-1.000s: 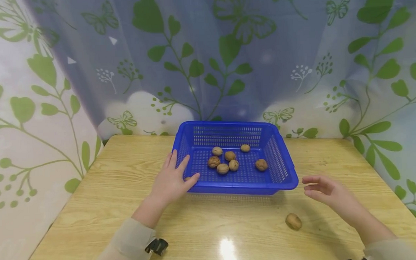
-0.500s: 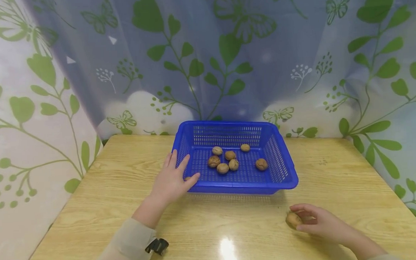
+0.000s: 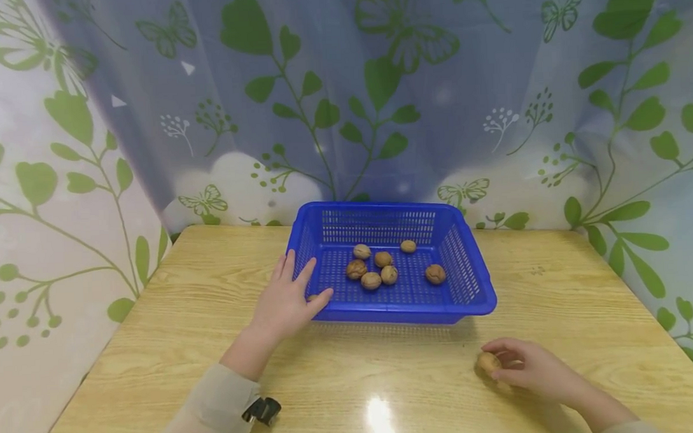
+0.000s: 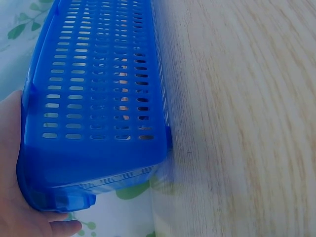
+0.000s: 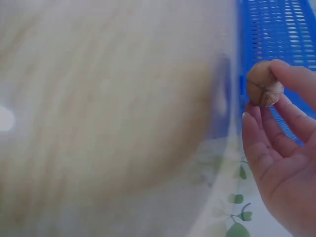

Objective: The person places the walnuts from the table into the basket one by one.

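My right hand (image 3: 541, 369) pinches a tan walnut (image 3: 488, 362) between thumb and fingers, at the front right of the basket. The right wrist view shows this walnut (image 5: 263, 85) at the fingertips, the blue basket (image 5: 281, 29) behind it. My left hand (image 3: 286, 301) rests with spread fingers on the front left corner of the blue basket (image 3: 384, 313). In the left wrist view, part of the left hand (image 4: 12, 182) lies along the basket's rim. Several walnuts (image 3: 371, 280) lie on the basket floor. Another walnut (image 3: 313, 298) is mostly hidden by the left hand.
The basket stands on a wood-grain table (image 3: 211, 272), close to a patterned curtain (image 3: 348, 114) at the back. More of this curtain runs along both sides. Light glares on the table's front (image 3: 379, 413).
My right hand has moved down and left from beside the basket to the loose walnut and now pinches it. The left hand and the basket have stayed put.
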A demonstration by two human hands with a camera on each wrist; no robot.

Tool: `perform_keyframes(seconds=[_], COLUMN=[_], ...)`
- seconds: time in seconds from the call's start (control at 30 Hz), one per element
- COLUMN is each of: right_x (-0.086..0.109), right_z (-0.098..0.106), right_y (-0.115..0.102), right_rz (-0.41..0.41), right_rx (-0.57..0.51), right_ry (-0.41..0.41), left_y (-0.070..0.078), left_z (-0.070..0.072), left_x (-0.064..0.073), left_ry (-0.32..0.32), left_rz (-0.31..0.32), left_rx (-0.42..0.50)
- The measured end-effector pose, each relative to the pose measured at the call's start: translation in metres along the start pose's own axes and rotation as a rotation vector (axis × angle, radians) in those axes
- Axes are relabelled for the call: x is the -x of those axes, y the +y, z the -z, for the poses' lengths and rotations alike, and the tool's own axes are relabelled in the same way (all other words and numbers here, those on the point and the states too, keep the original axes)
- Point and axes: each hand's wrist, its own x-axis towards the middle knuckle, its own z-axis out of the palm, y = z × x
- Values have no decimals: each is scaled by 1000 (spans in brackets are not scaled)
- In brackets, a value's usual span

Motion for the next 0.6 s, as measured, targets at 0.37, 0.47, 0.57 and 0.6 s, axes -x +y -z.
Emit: perform_keyframes(seconds=[0.37,0.47,0.57,0.6], right_x=[12,14,14,14], right_z=[27,35,42,44], right_y=[-30,-40,-49,-52], right_rz=[-66,-98,-127,-137], right_rx=[-26,-11,-9,-10], right_ry=[63,85,108,115], left_y=[-2,-3,-3,-3], left_z=[-3,-4,-4,-3], left_x=[-2,-2,-2,-1], left_ry=[9,14,15,13], left_rz=[-7,-8,-10,-9], left_rx=[0,-3,-6,-6])
